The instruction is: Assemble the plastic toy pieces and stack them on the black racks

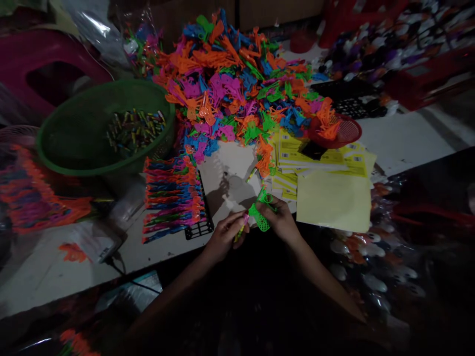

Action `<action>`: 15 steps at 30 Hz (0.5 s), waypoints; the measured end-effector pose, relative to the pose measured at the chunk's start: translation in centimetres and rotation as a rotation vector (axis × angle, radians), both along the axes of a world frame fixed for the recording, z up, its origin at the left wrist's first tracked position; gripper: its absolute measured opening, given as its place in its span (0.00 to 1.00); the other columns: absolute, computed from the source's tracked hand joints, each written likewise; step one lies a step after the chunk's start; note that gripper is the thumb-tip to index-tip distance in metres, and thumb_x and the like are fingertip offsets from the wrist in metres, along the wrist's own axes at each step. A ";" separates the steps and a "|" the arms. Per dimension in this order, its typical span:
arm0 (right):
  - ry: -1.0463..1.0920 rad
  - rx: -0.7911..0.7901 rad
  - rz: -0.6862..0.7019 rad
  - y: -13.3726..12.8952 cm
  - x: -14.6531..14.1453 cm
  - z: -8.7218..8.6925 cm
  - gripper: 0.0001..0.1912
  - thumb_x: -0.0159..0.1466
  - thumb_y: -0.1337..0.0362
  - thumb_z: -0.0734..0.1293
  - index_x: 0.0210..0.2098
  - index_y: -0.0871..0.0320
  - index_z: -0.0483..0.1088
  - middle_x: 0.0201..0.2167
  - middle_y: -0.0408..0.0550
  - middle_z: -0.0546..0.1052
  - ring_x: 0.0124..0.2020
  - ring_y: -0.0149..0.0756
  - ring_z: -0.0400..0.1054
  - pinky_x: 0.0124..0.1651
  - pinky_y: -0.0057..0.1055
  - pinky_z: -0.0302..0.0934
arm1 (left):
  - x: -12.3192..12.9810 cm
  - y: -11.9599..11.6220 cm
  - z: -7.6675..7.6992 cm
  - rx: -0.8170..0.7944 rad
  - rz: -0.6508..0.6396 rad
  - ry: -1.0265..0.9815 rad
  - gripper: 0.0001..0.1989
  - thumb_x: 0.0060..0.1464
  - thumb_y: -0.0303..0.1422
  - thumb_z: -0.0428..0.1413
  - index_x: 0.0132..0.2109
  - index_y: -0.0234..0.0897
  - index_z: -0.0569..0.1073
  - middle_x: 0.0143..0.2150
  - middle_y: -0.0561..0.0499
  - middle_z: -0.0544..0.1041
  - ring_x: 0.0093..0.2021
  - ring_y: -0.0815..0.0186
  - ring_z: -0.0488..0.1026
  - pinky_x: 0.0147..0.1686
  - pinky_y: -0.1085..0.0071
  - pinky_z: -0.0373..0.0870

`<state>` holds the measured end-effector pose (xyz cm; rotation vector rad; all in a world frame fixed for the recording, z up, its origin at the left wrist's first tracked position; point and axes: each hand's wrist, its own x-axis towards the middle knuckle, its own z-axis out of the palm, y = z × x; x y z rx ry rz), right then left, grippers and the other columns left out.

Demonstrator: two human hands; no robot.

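Near the table's front edge, my left hand (227,233) pinches a small yellow and pink stick (241,232). Just to its right, my right hand (278,215) grips a bright green plastic piece (262,217) with a mesh part hanging down. The stick's pink end is close to the green piece; whether they touch I cannot tell. Behind the hands lie an orange plastic piece (264,155) and another small stick (252,174). A big heap of orange, blue, green and pink plastic pieces (226,86) covers the table's back.
A green basin (74,113) holding small sticks (135,129) stands at left. Stacked coloured pieces (170,198) lie on a black rack (200,230). Yellow cards (334,198) and a red basket (351,132) are at right. A pink stool (48,59) is at far left.
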<state>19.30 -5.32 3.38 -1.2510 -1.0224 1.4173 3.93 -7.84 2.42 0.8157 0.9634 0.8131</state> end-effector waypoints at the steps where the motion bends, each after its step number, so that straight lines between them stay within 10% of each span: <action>1: -0.066 0.039 0.003 0.0 0.0 0.4 0.12 0.51 0.56 0.68 0.21 0.58 0.65 0.18 0.38 0.64 0.21 0.25 0.56 0.25 0.23 0.53 | 0.0 0.0 0.0 0.023 0.010 0.063 0.21 0.51 0.41 0.53 0.49 0.34 0.69 0.27 0.54 0.67 0.15 0.80 0.57 0.13 0.79 0.50; 11: -0.132 0.057 0.046 0.0 0.0 2.0 0.12 0.53 0.56 0.65 0.22 0.58 0.64 0.18 0.39 0.65 0.21 0.26 0.57 0.23 0.22 0.53 | -0.1 -1.1 1.4 0.184 0.075 0.333 0.20 0.54 0.39 0.50 0.52 0.38 0.70 0.28 0.52 0.70 0.21 0.75 0.61 0.21 0.77 0.60; 15: -0.165 0.069 0.062 -0.6 -1.3 0.8 0.09 0.50 0.59 0.67 0.19 0.56 0.65 0.16 0.39 0.65 0.21 0.28 0.58 0.24 0.24 0.55 | 0.8 -1.7 3.0 0.464 -0.101 0.272 0.15 0.51 0.36 0.54 0.46 0.39 0.74 0.35 0.46 0.74 0.33 0.67 0.69 0.33 0.71 0.67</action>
